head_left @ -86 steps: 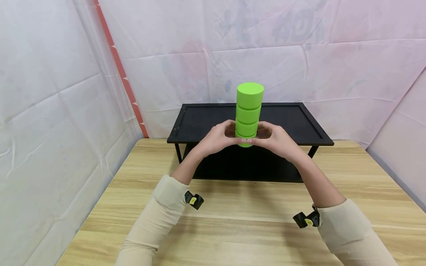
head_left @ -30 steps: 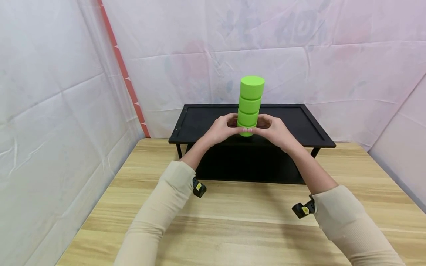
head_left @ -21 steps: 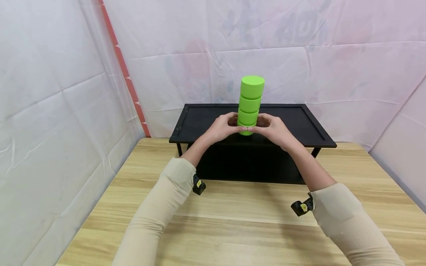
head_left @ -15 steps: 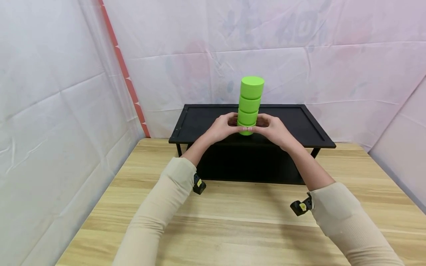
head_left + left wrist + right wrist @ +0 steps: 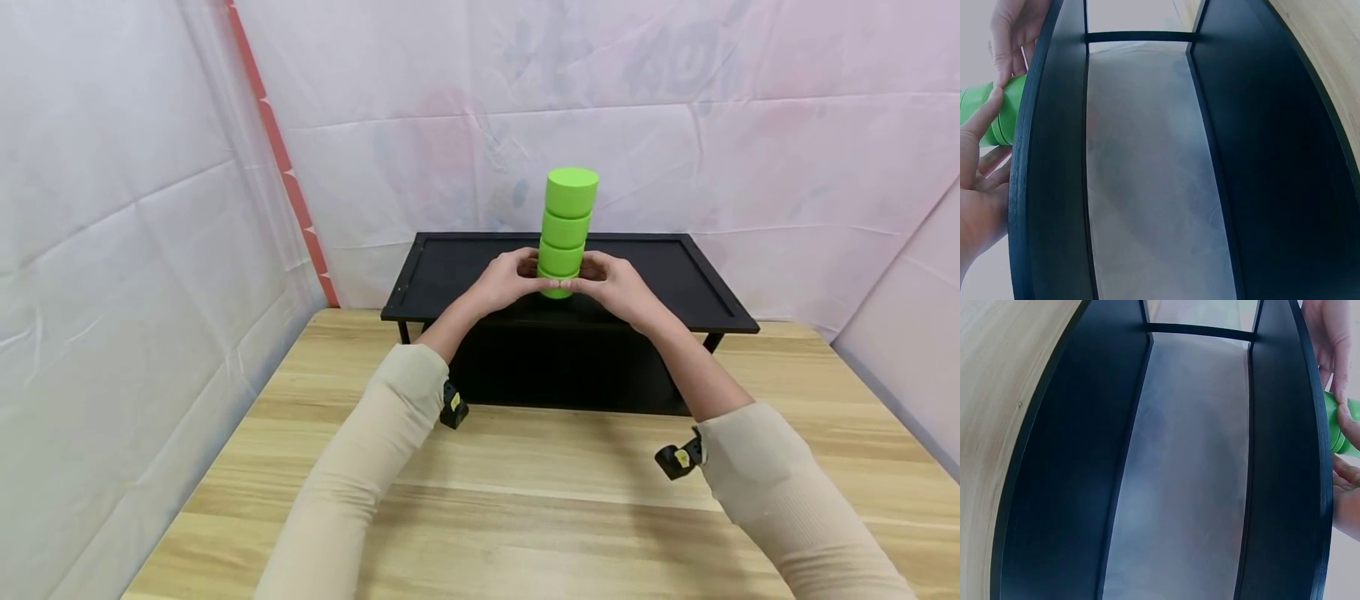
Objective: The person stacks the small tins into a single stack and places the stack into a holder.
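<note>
In the head view, an upright stack of several bright green round cup-like pieces point(image 5: 570, 200), leaning slightly right, stands at the front part of the black shelf's top board point(image 5: 472, 267). My left hand point(image 5: 504, 283) grips the bottom of the stack from the left, and my right hand point(image 5: 618, 287) grips it from the right. Both thumbs meet at the front of the lowest piece; the other fingers go round behind, partly hidden. The left wrist view shows the green pieces point(image 5: 1011, 106) between both hands, right at the shelf's front edge. From the right wrist, the green pieces point(image 5: 1335, 425) are partly cut off.
The two-tier black shelf has a lower board point(image 5: 562, 371) and thin legs. It stands on a light wooden table point(image 5: 525, 517). White sheeting point(image 5: 420, 150) hangs behind and at the sides, with a red strip point(image 5: 281, 158) at left. Small black cameras point(image 5: 453, 406) sit at the cuffs.
Over about three seconds, both hands have carried the green stack forward and up, further over the shelf top. During the last half second they shift slightly further forward, still gripping it.
</note>
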### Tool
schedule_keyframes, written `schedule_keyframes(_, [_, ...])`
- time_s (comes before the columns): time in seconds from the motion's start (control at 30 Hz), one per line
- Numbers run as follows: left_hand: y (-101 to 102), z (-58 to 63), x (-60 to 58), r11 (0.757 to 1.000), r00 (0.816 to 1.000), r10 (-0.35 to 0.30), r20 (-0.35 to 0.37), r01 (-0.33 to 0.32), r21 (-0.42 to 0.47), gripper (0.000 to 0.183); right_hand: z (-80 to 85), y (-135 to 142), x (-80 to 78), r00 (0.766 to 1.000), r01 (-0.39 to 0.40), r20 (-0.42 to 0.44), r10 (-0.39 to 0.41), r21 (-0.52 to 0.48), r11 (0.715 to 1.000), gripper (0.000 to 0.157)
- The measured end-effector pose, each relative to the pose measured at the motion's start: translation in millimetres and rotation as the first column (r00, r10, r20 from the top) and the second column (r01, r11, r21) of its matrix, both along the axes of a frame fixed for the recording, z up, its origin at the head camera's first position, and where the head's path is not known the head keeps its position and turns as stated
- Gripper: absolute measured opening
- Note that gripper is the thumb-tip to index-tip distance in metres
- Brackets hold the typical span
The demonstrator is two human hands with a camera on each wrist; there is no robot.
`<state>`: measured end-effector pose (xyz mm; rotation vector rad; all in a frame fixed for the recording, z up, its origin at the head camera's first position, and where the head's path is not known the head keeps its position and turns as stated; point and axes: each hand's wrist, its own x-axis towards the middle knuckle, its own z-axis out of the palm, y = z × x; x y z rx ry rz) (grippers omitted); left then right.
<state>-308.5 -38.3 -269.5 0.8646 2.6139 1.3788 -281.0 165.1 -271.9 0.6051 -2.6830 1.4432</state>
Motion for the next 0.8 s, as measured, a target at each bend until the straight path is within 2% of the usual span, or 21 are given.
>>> schedule_keyframes(0.47, [-2.6,5.6,-7.0,1.0,1.0,0.012,0.028,-0.012,0.003,0.058,1.6,-3.6,-9.6,1.0,-0.004,0.002,0.004,-0.01,1.0,0.057])
schedule_keyframes(0.8, [-5.2,4.7,-11.8,0.999,0.998,0.023,0.056,-0.026,0.037,0.058,4.4,-7.4,-14.4,1.0,-0.013,0.007,0.013,-0.004,1.0,0.057])
